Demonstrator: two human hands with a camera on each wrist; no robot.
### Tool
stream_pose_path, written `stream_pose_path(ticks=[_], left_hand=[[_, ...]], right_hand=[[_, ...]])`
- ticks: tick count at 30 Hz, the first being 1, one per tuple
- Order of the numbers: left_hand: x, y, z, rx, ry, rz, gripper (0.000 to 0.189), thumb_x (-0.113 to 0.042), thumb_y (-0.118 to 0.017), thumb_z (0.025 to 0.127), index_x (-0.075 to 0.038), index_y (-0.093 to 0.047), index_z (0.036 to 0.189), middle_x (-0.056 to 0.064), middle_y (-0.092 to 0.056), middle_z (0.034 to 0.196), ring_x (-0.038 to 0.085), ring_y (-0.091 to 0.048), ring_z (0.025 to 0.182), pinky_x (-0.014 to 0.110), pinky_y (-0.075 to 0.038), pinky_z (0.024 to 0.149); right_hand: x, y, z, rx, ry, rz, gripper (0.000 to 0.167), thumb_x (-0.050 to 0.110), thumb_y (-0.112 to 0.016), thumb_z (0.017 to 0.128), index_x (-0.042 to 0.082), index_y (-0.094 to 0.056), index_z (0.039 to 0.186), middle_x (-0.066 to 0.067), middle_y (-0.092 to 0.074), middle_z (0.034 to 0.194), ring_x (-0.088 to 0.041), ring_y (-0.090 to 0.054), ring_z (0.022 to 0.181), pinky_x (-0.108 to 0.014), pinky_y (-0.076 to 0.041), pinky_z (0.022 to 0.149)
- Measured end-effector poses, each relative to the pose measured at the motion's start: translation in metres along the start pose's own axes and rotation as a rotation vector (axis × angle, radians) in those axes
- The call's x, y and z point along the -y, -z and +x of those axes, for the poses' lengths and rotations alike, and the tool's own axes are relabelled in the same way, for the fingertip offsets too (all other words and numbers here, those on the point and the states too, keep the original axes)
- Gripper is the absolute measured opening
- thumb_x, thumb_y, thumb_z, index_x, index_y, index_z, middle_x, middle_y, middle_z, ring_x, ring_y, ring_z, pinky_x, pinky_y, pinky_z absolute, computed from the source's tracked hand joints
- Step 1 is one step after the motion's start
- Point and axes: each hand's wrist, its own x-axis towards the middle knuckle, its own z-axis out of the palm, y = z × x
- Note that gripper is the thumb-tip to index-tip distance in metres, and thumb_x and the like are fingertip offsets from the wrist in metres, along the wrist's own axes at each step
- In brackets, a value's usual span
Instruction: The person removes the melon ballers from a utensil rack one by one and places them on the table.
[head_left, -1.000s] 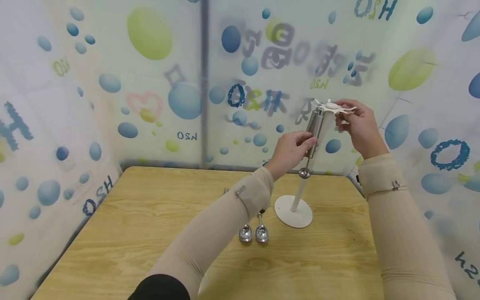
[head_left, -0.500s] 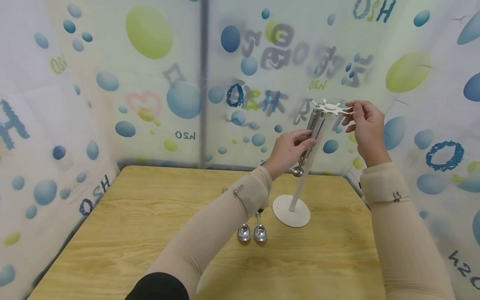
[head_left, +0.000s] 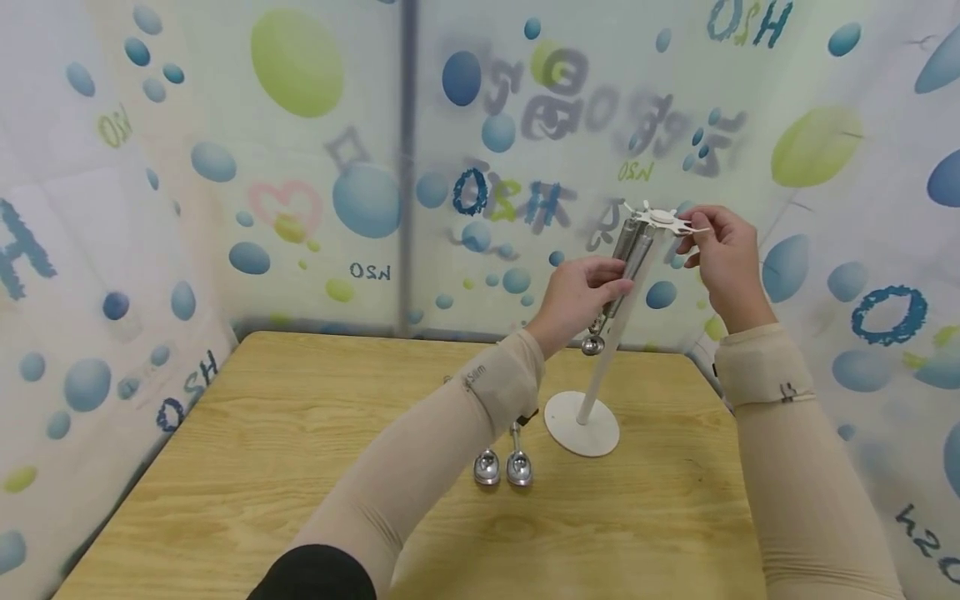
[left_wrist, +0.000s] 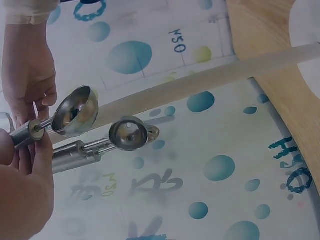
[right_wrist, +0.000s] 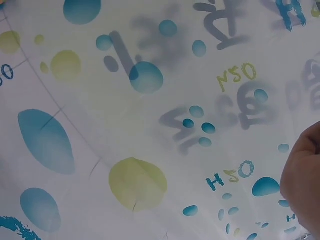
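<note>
A white stand with a star-shaped hook top (head_left: 662,218) rises from a round base (head_left: 581,423) on the table. Steel scoops with thick cylindrical handles (head_left: 624,242) hang at the left of its top. My left hand (head_left: 576,296) holds one by its handle, thumb in front; its round bowl (left_wrist: 76,111) faces the left wrist camera. Beside it hangs another scoop bowl (left_wrist: 128,133), partly covering a further one. My right hand (head_left: 726,258) pinches a hook arm at the top's right side. Only part of the right hand (right_wrist: 302,185) enters the right wrist view.
Two steel scoops, one (head_left: 487,467) left of the other (head_left: 519,468), lie on the wooden table (head_left: 315,433) below my left forearm, which hides their handles. Printed curtains (head_left: 330,250) enclose the table at the back and sides.
My right hand has shifted along the stand's top to an arm on its right side, and the top has turned slightly. The lower scoop bowl has moved a little left; my left hand stays on the handle.
</note>
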Motion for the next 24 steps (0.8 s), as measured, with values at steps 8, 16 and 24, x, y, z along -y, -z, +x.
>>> stream_pose_path(ticks=[8,16,24], left_hand=[[-0.0004,0.0012,0.0,0.027,-0.005,-0.043,0.036,-0.018,-0.072,0.095,-0.011,-0.069,0.131,-0.002,-0.075,0.108,0.004,-0.068,0.095,0.021,-0.056,0.078],[-0.0076,0.0008,-0.0011,0.052,0.023,-0.064,0.036,-0.019,-0.071,0.097,-0.012,-0.068,0.132,-0.004,-0.075,0.11,0.005,-0.068,0.094,0.027,-0.057,0.075],[-0.0062,0.003,-0.0012,0.055,-0.005,-0.121,0.034,-0.014,-0.071,0.097,-0.008,-0.069,0.13,0.002,-0.075,0.113,0.007,-0.068,0.097,0.022,-0.056,0.082]], right_hand=[[-0.0045,-0.0027,0.0025,-0.004,0.011,0.033,0.017,0.024,-0.058,0.101,0.012,-0.07,0.099,0.003,-0.067,0.085,-0.011,-0.058,0.068,-0.017,-0.048,0.052],[-0.0031,0.001,0.0023,-0.006,0.021,-0.029,0.018,0.025,-0.058,0.101,0.013,-0.072,0.097,0.006,-0.068,0.082,-0.01,-0.059,0.068,-0.017,-0.047,0.054],[-0.0028,0.0017,0.0026,-0.011,-0.006,-0.104,0.023,0.029,-0.058,0.099,0.012,-0.073,0.1,0.009,-0.069,0.079,-0.009,-0.059,0.07,-0.017,-0.048,0.057]])
